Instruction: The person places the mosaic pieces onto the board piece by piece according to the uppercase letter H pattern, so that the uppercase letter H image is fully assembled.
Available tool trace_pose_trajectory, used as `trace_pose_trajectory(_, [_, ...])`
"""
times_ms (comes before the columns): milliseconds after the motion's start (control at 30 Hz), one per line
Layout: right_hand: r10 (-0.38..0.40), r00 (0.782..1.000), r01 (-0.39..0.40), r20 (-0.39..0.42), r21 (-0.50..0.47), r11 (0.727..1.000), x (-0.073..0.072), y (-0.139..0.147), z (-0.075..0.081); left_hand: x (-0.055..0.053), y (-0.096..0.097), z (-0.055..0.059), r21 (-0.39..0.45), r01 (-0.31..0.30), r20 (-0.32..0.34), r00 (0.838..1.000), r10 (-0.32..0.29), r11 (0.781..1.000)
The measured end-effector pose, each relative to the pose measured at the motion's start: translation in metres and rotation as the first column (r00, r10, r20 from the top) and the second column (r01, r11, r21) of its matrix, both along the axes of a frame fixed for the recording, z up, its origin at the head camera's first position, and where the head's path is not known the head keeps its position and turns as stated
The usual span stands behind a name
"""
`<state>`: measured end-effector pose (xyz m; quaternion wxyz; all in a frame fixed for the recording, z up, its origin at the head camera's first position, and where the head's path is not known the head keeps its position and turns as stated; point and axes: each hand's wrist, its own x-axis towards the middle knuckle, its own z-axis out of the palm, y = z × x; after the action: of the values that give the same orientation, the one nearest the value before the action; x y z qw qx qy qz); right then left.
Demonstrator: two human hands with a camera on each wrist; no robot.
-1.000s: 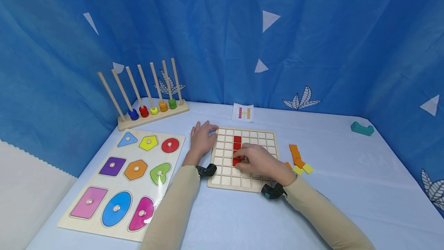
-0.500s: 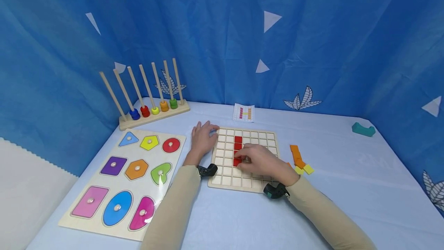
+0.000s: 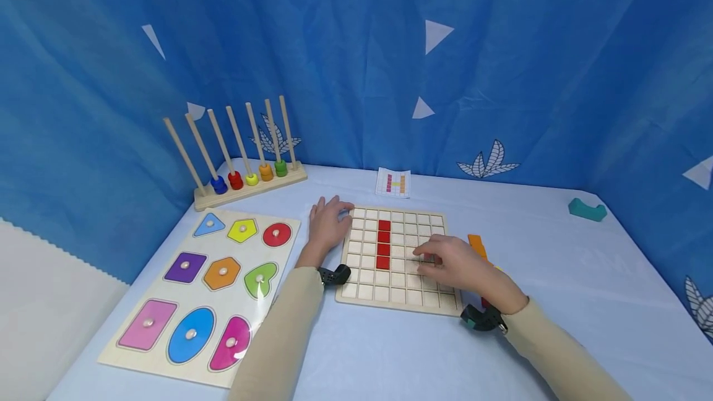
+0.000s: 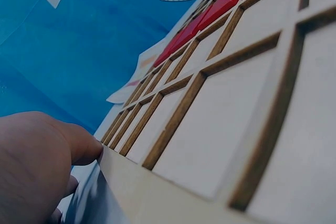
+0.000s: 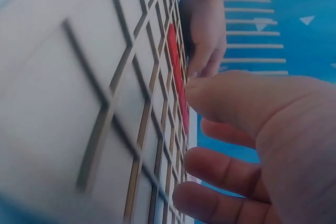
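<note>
Right hand (image 3: 453, 262) over the right-hand part of the gridded wooden board (image 3: 365, 276), palm down, fingers loosely bent. Thumb and forefinger stand apart, a gap plain between them; the right wrist view shows the lower fingers separated too, nothing gripped. Whether any fingertip touches the board, cannot tell. Left hand (image 3: 328, 224) at the board's far left corner: fingers relaxed and somewhat spread, one tip resting on the corner edge, as the left wrist view confirms; it pinches nothing. Board lies flat on the pale cloth, squarely between the two arms. Four red tiles (image 3: 383, 249) sit in its cells, one above another in the third column from the left, second row from the far edge through the fifth; right hand well to their right. Orange tiles (image 3: 476, 243) lie on the cloth just beyond the board's right side, partly covered by the right hand and forearm, with a bit of yellow beside them. Small printed card (image 3: 393, 183) beyond the far edge, showing a coloured grid pattern. Further left, a shape puzzle (image 3: 223, 303) with knobbed pieces; behind it a peg stand (image 3: 245, 190) carrying coloured rings. Teal block (image 3: 587, 210) far right, well apart.
</note>
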<state>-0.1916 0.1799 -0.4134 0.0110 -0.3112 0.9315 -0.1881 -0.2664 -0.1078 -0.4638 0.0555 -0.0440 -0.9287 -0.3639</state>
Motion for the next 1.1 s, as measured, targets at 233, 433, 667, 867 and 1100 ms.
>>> trace_pose_trajectory(233, [-0.047,0.999,0.047,-0.003,-0.002,0.999,0.013,0.035,-0.001,-0.002,0.000,-0.002,-0.020,-0.001,0.013,1.000,0.001,1.000])
trace_pose_trajectory(433, [-0.128,0.992,0.127,0.014,0.040,0.991,0.028,0.056,-0.001,-0.002,0.000,-0.003,-0.014,0.004,0.005,1.000,-0.004,1.000])
trace_pose_trajectory(667, [-0.207,0.978,0.205,0.023,0.070,0.976,0.043,0.072,-0.002,-0.002,-0.001,-0.002,-0.025,0.004,0.019,1.000,-0.003,1.000])
trace_pose_trajectory(867, [-0.220,0.975,0.219,0.007,0.082,0.972,0.050,0.081,-0.004,-0.003,-0.001,-0.002,-0.024,-0.001,0.036,0.999,0.002,1.000])
trace_pose_trajectory(1100, [-0.253,0.967,0.249,0.023,0.110,0.962,0.055,0.087,-0.006,-0.003,-0.001,-0.001,-0.013,0.001,0.029,1.000,-0.001,1.000])
